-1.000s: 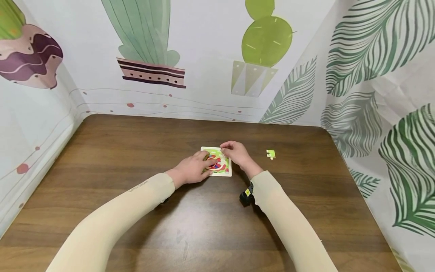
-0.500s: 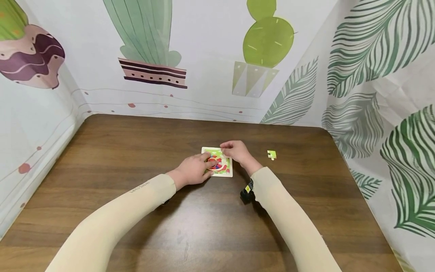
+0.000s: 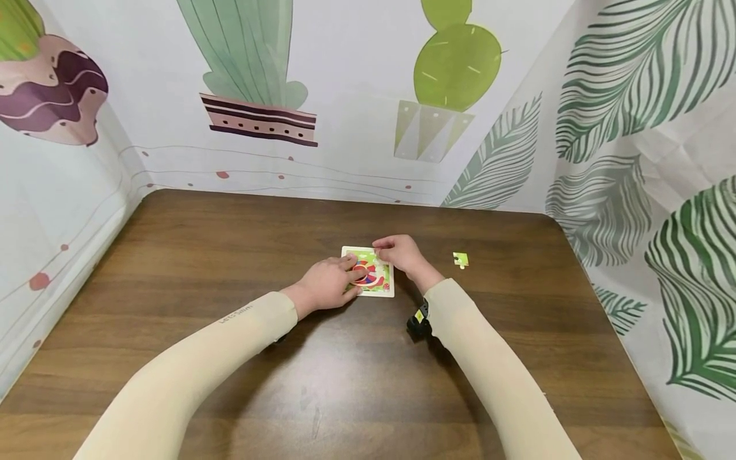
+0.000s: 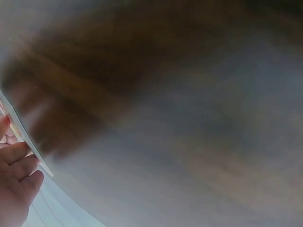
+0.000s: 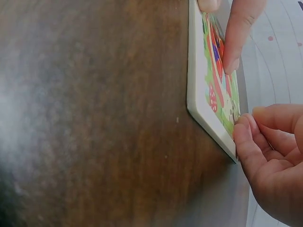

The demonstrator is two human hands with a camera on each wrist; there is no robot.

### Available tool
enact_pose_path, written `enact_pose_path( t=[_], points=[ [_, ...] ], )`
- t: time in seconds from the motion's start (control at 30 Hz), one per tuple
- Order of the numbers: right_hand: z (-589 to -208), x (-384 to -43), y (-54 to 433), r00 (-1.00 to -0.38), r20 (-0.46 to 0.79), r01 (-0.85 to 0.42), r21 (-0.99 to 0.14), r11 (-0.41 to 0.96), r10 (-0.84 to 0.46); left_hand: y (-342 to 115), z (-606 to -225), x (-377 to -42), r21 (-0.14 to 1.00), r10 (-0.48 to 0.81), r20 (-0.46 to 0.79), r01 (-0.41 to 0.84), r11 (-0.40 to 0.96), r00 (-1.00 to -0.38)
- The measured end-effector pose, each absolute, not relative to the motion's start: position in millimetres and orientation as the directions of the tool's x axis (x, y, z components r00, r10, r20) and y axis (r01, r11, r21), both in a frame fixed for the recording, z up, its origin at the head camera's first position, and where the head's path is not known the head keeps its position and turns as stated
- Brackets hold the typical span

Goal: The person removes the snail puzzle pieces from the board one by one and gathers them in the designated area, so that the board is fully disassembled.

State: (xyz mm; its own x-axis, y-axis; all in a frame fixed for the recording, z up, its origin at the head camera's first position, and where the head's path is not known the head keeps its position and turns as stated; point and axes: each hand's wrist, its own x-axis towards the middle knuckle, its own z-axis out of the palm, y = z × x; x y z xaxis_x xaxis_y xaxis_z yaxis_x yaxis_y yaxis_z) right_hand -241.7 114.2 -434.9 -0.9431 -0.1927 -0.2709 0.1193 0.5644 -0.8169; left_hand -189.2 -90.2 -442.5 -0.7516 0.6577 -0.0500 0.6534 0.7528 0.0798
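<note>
A small square jigsaw puzzle [image 3: 379, 294] with a pale frame and a green, red and blue snail-like picture lies on the table. My left hand [image 3: 328, 282] spreads over its left half, one straight finger pressing on the picture, as the right wrist view also shows. My right hand [image 3: 404, 253] is at the puzzle's far right corner, thumb and fingertips pinched together right at the frame. What lies between them is mostly hidden; it appears to be a puzzle piece. A loose green puzzle piece [image 3: 461, 259] lies apart, to the right of that hand.
The brown wooden table [image 3: 230, 236] runs back to a wall cloth [image 3: 356, 128] printed with cacti and leaves. A black wrist camera [image 3: 418, 326] hangs below the right sleeve, close over the tabletop.
Both hands stay almost where they were on the puzzle; the view shifts slightly. The loose piece has not moved on the table.
</note>
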Motion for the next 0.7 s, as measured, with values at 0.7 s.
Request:
enact_pose_path(
  t=[0.7],
  points=[
    [-434.3,-243.8,113.1,-0.934,-0.310,0.141,-0.777,0.613,-0.177,-99.6,-441.7,-187.9,0.092,0.735,-0.012,0.731,0.676,-0.678]
  ],
)
